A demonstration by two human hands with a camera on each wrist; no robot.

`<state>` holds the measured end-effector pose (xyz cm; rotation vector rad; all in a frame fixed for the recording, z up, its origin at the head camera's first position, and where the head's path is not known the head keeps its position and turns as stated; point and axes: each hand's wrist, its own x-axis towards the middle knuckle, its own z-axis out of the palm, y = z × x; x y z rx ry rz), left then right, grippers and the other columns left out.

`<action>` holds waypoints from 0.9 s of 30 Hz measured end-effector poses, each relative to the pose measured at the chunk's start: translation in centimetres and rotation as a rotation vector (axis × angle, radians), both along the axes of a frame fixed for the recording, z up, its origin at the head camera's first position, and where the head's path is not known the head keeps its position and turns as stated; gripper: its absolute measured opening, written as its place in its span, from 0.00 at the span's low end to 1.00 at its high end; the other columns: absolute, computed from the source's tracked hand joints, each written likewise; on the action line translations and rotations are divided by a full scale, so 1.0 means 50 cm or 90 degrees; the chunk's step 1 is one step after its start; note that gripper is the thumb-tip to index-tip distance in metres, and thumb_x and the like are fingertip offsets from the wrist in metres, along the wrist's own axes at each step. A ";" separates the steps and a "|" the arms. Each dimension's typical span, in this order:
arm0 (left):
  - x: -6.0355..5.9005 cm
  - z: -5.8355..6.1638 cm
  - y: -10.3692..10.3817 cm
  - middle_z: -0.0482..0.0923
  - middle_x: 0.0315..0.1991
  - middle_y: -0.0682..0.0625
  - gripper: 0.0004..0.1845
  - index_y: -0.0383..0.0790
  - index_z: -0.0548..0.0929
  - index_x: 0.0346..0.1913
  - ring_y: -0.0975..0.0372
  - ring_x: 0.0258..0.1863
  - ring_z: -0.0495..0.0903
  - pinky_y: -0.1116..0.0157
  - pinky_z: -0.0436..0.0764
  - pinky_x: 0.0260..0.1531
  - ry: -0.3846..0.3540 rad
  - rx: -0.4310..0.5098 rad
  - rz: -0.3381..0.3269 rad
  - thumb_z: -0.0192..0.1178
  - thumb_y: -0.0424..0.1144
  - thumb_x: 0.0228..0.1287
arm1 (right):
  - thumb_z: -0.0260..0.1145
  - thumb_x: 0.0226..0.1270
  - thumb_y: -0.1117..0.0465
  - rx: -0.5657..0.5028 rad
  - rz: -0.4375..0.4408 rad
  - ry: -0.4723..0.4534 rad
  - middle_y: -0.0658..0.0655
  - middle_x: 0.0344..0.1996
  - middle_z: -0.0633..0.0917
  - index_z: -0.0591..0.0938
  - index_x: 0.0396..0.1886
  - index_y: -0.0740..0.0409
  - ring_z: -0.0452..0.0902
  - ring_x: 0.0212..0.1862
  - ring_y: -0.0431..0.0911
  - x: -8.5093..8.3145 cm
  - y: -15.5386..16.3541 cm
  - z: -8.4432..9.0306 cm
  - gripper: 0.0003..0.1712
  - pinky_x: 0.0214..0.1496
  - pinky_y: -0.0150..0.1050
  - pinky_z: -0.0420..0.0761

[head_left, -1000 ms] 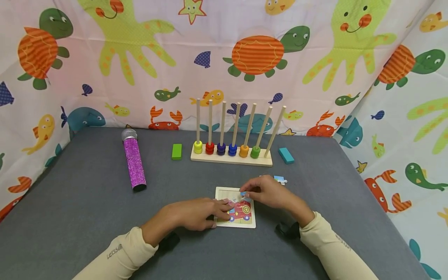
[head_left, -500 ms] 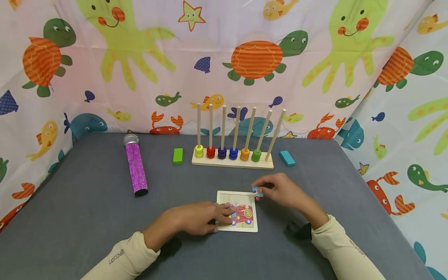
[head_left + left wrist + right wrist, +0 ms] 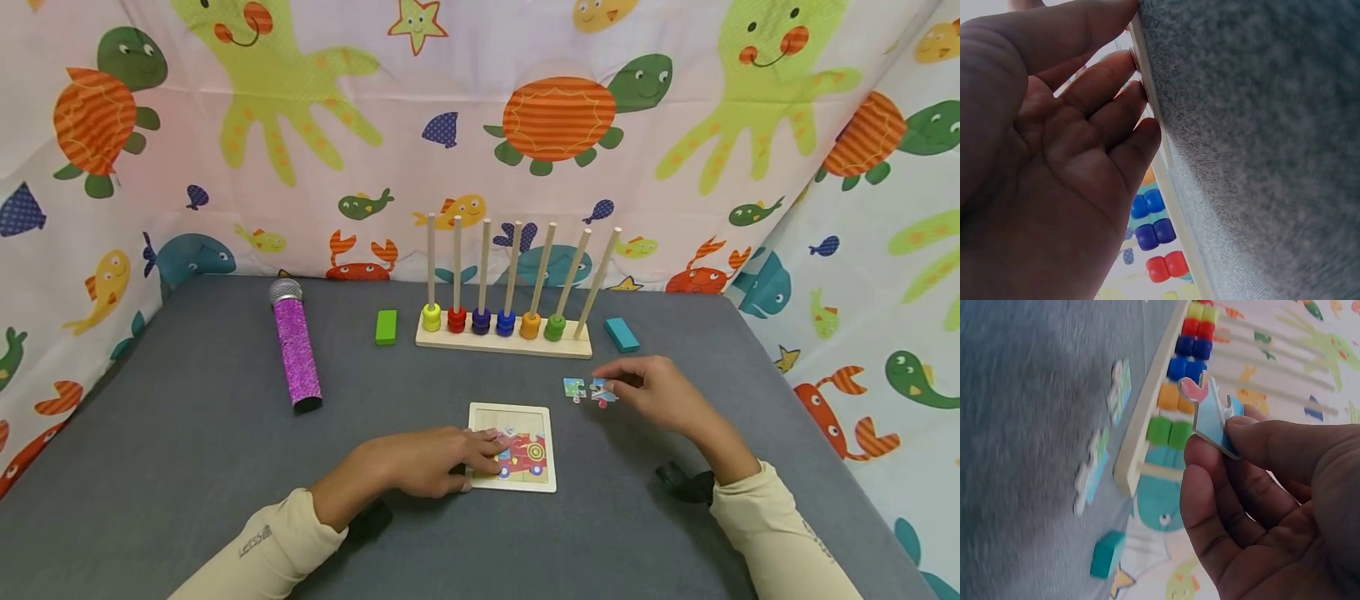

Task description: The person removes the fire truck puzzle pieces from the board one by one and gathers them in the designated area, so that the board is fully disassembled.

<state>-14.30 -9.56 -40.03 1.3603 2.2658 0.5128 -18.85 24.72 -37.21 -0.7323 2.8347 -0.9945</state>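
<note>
My right hand (image 3: pixel 660 396) pinches a jigsaw puzzle piece (image 3: pixel 1210 412) between thumb and fingers, to the right of a wooden puzzle tray. The piece is pale blue with a pink-red knob and is held tilted above the table. Flat on the table lie two more puzzle pieces, one nearer piece (image 3: pixel 1092 472) and one farther piece (image 3: pixel 1120 392). My left hand (image 3: pixel 427 460) rests on the left side of the puzzle tray (image 3: pixel 551 450), its fingers extended over the picture. In the tray, a red vehicle picture (image 3: pixel 525 457) fills the lower part; bare wood shows above.
Behind the tray stands a wooden peg rack (image 3: pixel 502 342) with coloured beads and tall pegs. A green block (image 3: pixel 386 327) and a teal block (image 3: pixel 622 335) flank it. A glittery purple microphone (image 3: pixel 297 350) lies at left. Patterned cloth (image 3: pixel 300 208) bounds the grey table (image 3: pixel 225 467).
My right hand has moved right, away from the tray, still carrying the puzzle piece. My left hand stays on the tray.
</note>
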 end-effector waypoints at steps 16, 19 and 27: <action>0.002 0.006 -0.002 0.59 0.73 0.54 0.24 0.46 0.74 0.67 0.61 0.73 0.52 0.56 0.60 0.67 -0.010 -0.014 0.013 0.57 0.32 0.69 | 0.62 0.67 0.72 0.011 -0.075 0.013 0.57 0.36 0.82 0.85 0.48 0.64 0.72 0.31 0.48 -0.044 0.095 -0.018 0.12 0.28 0.34 0.74; 0.001 0.005 0.000 0.59 0.73 0.54 0.24 0.46 0.74 0.67 0.60 0.73 0.53 0.56 0.61 0.67 -0.007 -0.012 0.007 0.58 0.33 0.69 | 0.62 0.67 0.71 0.003 -0.085 -0.007 0.57 0.35 0.80 0.85 0.49 0.64 0.71 0.32 0.48 -0.048 0.107 -0.023 0.12 0.28 0.35 0.72; 0.000 0.005 0.000 0.59 0.73 0.55 0.24 0.46 0.74 0.67 0.61 0.73 0.52 0.55 0.60 0.67 -0.021 -0.015 0.013 0.57 0.33 0.69 | 0.61 0.69 0.71 -0.014 -0.048 -0.080 0.57 0.36 0.82 0.84 0.49 0.64 0.73 0.34 0.48 -0.058 0.117 -0.036 0.12 0.32 0.34 0.76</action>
